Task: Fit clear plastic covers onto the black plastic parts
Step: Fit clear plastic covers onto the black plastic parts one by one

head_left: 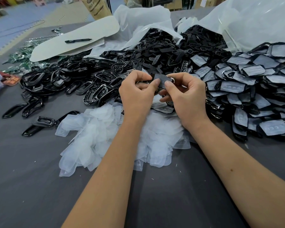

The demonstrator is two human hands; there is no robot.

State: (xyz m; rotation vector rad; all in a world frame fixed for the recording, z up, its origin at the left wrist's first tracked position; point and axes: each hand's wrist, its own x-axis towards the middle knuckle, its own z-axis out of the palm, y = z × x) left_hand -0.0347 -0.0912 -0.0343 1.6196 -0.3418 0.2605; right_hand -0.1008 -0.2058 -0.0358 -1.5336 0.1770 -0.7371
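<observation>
At the centre of the frame, a little above the middle, a black plastic part [161, 81] is held up off the table between both hands: the left hand [136, 92] pinches its left edge with thumb and curled fingers, and the right hand [186, 94] clamps its right side, thumb pressed on its face. Whether a clear cover already lies over it cannot be told; the step looks like seating one, so the next move probably calls for thumb pressure along the edges until it sits flush. Directly below the hands lies the heap of clear plastic covers [105, 137], close for the next pick. The pile of bare black frames [69, 83] spreads to the left of centre, and the covered parts [253, 89] fill the right side, touching the frame's right edge. Open grey table [31, 186] shows only at lower left and between the forearms; a pen [78, 40] rests on a white card [72, 40] at upper left.
</observation>
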